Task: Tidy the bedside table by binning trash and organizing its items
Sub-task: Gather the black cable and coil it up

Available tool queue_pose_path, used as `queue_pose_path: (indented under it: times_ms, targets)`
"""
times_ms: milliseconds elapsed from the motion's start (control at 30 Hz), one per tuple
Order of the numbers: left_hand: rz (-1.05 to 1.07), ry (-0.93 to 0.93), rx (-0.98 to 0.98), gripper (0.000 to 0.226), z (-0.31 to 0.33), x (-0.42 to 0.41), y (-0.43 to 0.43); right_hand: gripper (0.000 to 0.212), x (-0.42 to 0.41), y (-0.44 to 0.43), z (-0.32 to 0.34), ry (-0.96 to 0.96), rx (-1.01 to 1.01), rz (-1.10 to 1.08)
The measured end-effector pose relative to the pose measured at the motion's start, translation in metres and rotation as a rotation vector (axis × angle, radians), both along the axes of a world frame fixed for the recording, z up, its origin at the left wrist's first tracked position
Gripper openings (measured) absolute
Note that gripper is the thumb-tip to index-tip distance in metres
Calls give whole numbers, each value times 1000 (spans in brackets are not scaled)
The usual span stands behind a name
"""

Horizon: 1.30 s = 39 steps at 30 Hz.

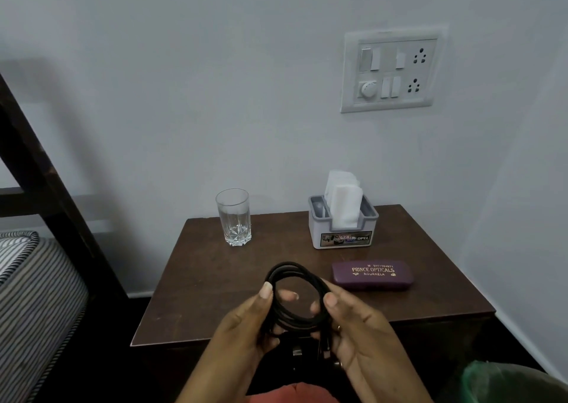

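A black cable (289, 275), wound into a coil, hangs above the front edge of the dark wooden bedside table (209, 283). My left hand (242, 329) grips the coil's left side, thumb on top. My right hand (353, 326) holds the right side, and the cable's plug ends dangle below between my palms. On the table stand a clear drinking glass (234, 216) at the back left, a grey tissue holder (342, 227) with white tissues at the back right, and a purple spectacle case (372, 274) in front of the holder.
A bed with a striped mattress (33, 295) and dark wooden frame (40, 169) stands to the left. A switchboard (392, 70) is on the wall above the table. A bin with a green liner (504, 381) shows at the bottom right.
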State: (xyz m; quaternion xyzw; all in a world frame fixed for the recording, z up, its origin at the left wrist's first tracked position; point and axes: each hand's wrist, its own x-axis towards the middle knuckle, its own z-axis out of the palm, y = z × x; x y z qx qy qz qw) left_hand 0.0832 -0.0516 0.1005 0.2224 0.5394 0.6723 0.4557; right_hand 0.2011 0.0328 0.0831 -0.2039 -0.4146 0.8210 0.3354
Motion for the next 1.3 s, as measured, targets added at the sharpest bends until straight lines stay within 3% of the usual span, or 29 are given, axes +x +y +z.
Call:
queue_pose_path:
  times_ms: [67,133,233,367,467,600,733,800,900,1100,1300]
  targets:
    - [-58,80,23,22,-1,-9,-5,38,2,-2,1,13,-83,-42]
    - [-140,164,7,33,-3,-18,-11,22,6,-3,5,31,-116,-77]
    - [-166,174,-56,18,-3,-23,-16,22,8,0,8,-4,-77,-173]
    - [-80,27,-113,38,-6,-31,-23,23,7,5,7,-111,46,-301]
    - [-138,-80,-98,11,-3,-26,-30,26,3,5,2,-242,248,-417]
    - [-202,-197,-85,23,-5,-6,-31,29,-6,-9,-2,-324,453,-522]
    - [28,-107,21,14,-15,9,-16,23,-15,-25,-5,-327,560,-603]
    - [94,19,153,40,-20,13,-8,29,-18,-31,-7,-320,600,-612]
    - [233,120,227,52,-21,17,-1,28,-19,-37,-8,-268,575,-604]
    - [343,248,157,11,-30,16,0,29,-12,-30,3,-211,453,-537]
    - [341,89,165,8,-30,15,3,26,-13,-28,-6,-190,290,-445]
